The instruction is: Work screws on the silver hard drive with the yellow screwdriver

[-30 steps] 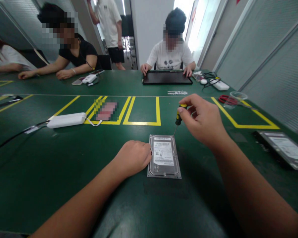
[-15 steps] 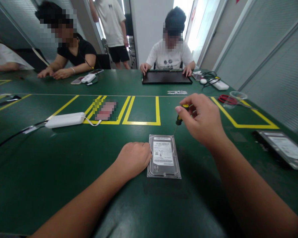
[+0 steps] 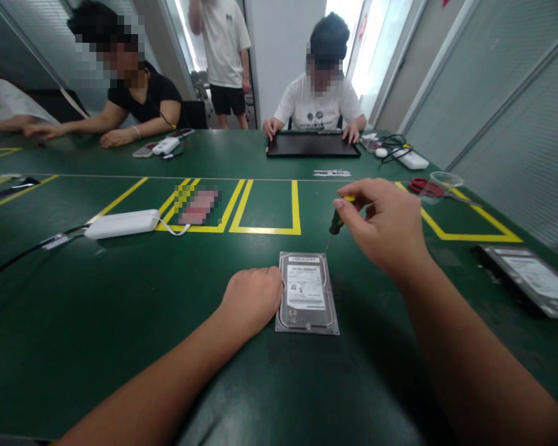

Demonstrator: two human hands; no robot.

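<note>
Fingers of the right hand (image 3: 385,229) pinch; the left hand (image 3: 253,297) curls, tips hidden, grip impossible to tell, at nine o'clock of the hard drive (image 3: 307,293), lying at twelve. The pinched screwdriver (image 3: 336,222), partly covered, ends indistinctly at the drive's one o'clock corner.

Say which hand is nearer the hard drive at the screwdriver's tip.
Left. The left hand rests against the left edge of the hard drive; the right hand is apart from it, beyond its far right corner, holding the screwdriver.

Left hand (image 3: 255,300) curled low, right hand (image 3: 387,229) gripping, raised higher, forearms (image 3: 465,347) slanting inward
</note>
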